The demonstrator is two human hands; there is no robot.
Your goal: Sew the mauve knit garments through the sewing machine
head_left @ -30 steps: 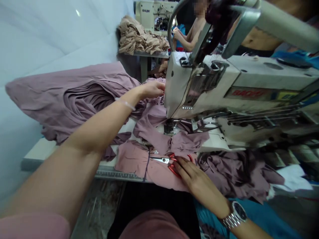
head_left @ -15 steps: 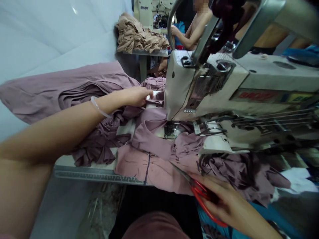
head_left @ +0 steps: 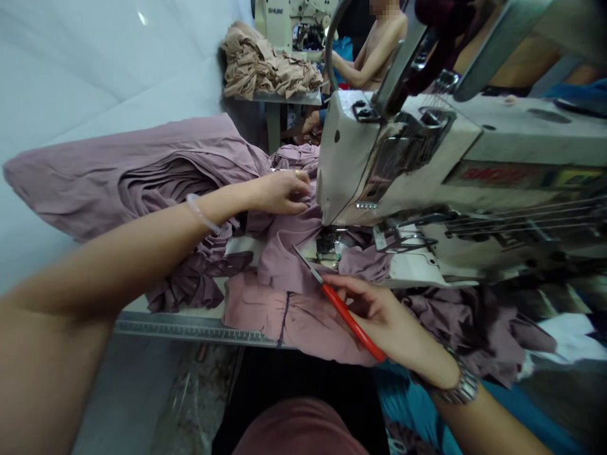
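Observation:
In my right hand (head_left: 379, 316) is a pair of red-handled scissors (head_left: 353, 325), blades pointing up and left over a mauve fabric piece (head_left: 284, 262) that runs under the presser foot. My left hand (head_left: 284, 191) reaches past the machine head's left side, its fingers closed on mauve fabric behind the needle area. Part of what the fingers grip is hidden. The sewing machine (head_left: 348, 158) stands to the right, with more mauve fabric (head_left: 365, 262) bunched at its bed. A pink cloth pad (head_left: 256, 309) with a dark cord lies along the front edge.
A thick stack of mauve fabric (head_left: 156, 145) covers the left side. A measuring tape strip (head_left: 190, 330) runs along the table edge. Dark mauve cloth (head_left: 474, 328) is heaped at right. Behind, a person (head_left: 374, 57) sits by another machine and a tan fabric pile (head_left: 265, 63).
My right hand has brought the scissors up and left, from the pink pad to the mauve piece. My left hand has moved slightly right along the fabric. The view has shifted a little.

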